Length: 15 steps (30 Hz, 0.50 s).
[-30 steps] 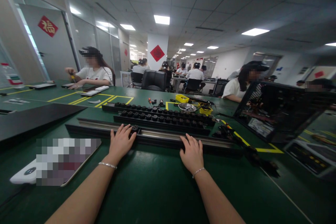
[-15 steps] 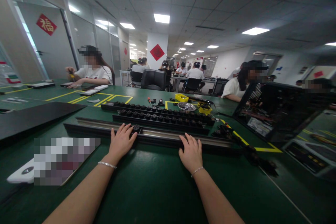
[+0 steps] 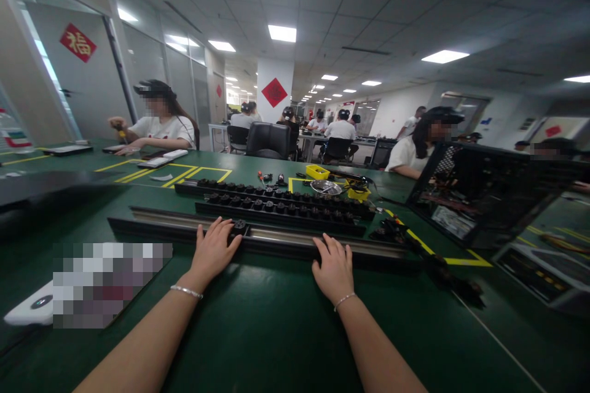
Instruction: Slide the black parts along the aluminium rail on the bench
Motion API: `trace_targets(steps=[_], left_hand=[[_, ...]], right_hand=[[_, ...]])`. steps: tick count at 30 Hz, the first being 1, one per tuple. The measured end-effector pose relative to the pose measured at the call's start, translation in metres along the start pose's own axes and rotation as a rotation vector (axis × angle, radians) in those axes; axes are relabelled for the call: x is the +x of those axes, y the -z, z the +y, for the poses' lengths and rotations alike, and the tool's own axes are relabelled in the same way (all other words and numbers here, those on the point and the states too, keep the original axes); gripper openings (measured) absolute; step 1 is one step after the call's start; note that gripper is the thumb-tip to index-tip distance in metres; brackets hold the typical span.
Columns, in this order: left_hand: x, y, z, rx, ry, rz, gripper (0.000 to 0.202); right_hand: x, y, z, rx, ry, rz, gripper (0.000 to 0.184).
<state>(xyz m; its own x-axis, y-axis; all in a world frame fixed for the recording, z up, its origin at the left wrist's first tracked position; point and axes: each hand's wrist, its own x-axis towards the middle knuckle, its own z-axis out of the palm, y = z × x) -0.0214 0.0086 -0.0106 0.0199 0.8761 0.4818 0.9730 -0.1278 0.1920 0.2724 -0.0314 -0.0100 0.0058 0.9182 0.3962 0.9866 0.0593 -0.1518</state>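
A long black rail with a metal channel lies across the green table in front of me. My left hand rests flat on its near edge, fingers spread, fingertips beside a small black socket module seated in the channel. My right hand lies flat on the rail's near edge further right, fingers stretched out. Neither hand holds anything. Behind the rail lie two more black strips filled with several round black modules.
A white phone and a pixelated flat item lie at my left. An open computer case stands at right with a black cable. A yellow bin and metal dish sit farther back. Other people work at nearby tables.
Both hands stay flat on the rail; the view has shifted slightly so everything sits a little further left.
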Motion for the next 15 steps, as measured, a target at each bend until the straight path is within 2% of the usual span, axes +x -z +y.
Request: trace_targets(steps=[15], left_hand=[[-0.0013, 0.0048, 0.0089, -0.010, -0.097, -0.042, 0.042]], right_hand=[[0.0000, -0.0011, -0.0004, 0.006, -0.007, 0.002, 0.052]])
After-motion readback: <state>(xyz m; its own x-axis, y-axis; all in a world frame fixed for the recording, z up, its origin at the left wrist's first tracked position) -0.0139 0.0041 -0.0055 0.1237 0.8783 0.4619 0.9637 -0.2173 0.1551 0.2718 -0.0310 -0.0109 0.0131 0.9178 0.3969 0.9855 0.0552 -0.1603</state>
